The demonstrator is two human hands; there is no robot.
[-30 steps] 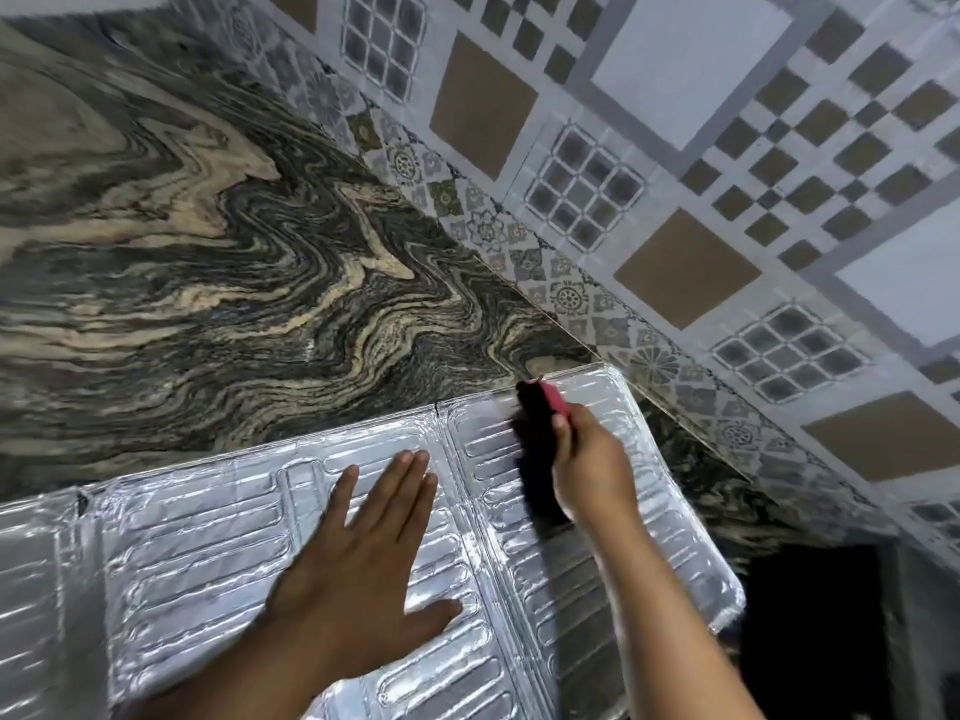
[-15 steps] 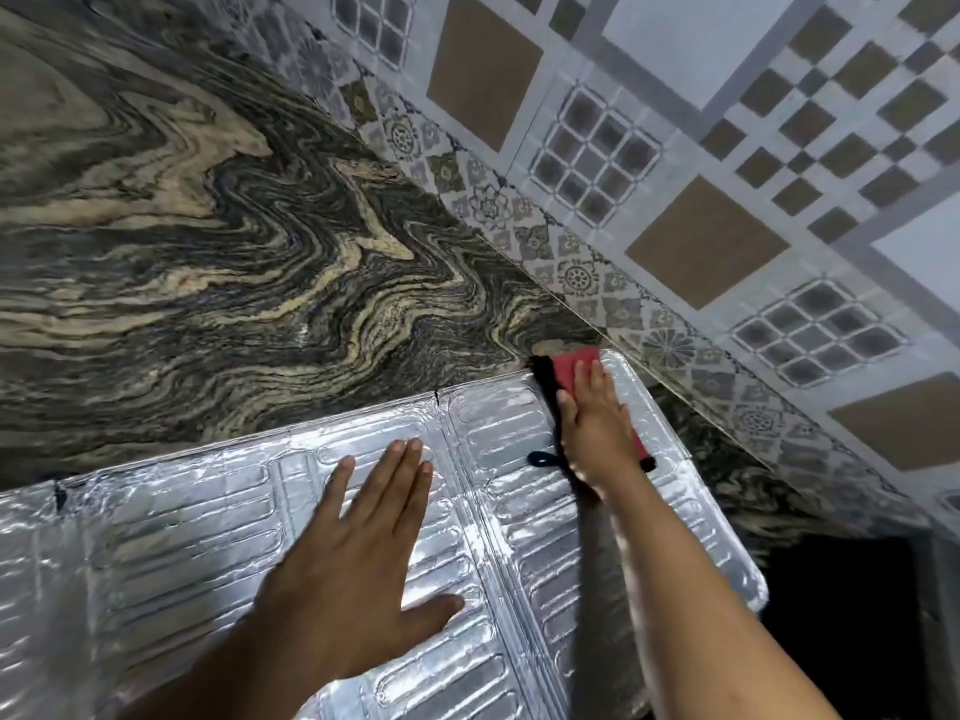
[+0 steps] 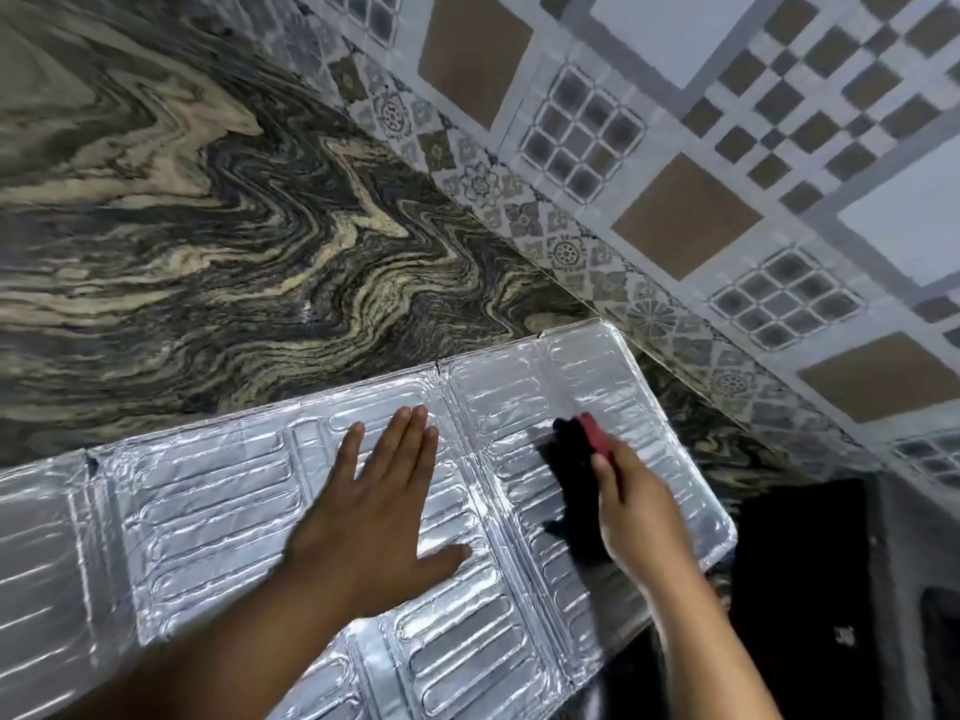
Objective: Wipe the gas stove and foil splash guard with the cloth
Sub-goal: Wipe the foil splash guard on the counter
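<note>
The silver foil splash guard (image 3: 208,511) lies flat on the marbled countertop, its embossed panels running from the left edge to the right. My left hand (image 3: 379,517) rests flat on the middle panel with fingers spread. My right hand (image 3: 639,511) presses a red and black cloth (image 3: 576,454) against the right panel, a little below that panel's top edge. The gas stove is out of view.
The dark swirled stone countertop (image 3: 260,241) stretches behind the foil guard. A patterned tile wall (image 3: 727,174) rises diagonally along the right. A dark opening (image 3: 805,589) lies beyond the foil guard's right end.
My right hand has pulled the cloth back down from the top corner of the right panel to lower on that panel. My left hand stays flat on the foil.
</note>
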